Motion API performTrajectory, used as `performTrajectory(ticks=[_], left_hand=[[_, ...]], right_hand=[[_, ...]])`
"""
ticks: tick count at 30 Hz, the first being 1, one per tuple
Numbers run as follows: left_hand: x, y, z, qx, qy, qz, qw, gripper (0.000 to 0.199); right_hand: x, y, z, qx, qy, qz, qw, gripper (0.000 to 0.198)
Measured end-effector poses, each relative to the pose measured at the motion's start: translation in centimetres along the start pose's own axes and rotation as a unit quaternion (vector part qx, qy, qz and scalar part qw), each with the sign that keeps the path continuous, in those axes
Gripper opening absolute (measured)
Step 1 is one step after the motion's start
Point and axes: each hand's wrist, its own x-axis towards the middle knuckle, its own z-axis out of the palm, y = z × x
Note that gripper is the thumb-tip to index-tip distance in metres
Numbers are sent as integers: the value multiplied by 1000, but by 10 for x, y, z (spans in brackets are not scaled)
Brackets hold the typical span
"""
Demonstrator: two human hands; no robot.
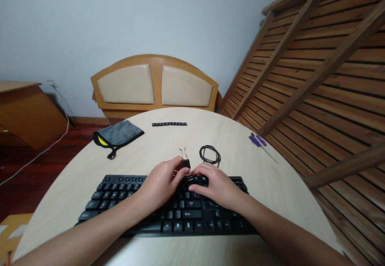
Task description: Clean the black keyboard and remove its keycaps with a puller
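Observation:
A black keyboard (192, 214) lies near the table's front, under both my hands. Between the thumb and fingers of my left hand (162, 180) is a keycap puller (186, 163), a small black block with thin wire prongs pointing up and more wire below. My right hand (215, 184) is bent over the keyboard's back row, close beside the puller. Its thumb and forefinger are curled around a small dark spot there; what they grip is hard to make out. Farther back, several black keycaps (169, 124) stand in a row.
A coiled black cable (209, 155) lies behind my right hand. On the left is a grey cloth pouch (122, 133) with yellow lining. A purple-handled tool with a thin shaft (257, 140) rests at the right of the round table (270, 194). A headboard (156, 81) and wooden slats (315, 77) stand beyond.

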Motion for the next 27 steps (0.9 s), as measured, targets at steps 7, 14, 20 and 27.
performTrajectory(ticks=[7, 14, 20, 27], left_hand=[[12, -20, 14, -186, -8, -17, 982, 22], [13, -19, 12, -186, -33, -14, 982, 23], [8, -11, 10, -120, -64, 13, 991, 24], [8, -11, 11, -93, -34, 10, 995, 22]], right_hand=[[-2, -4, 0, -18, 1, 8, 1000, 20], [-1, -3, 1, -13, 0, 7, 1000, 13], [0, -3, 0, -19, -3, 3, 1000, 7], [2, -2, 0, -12, -4, 10, 1000, 8]])
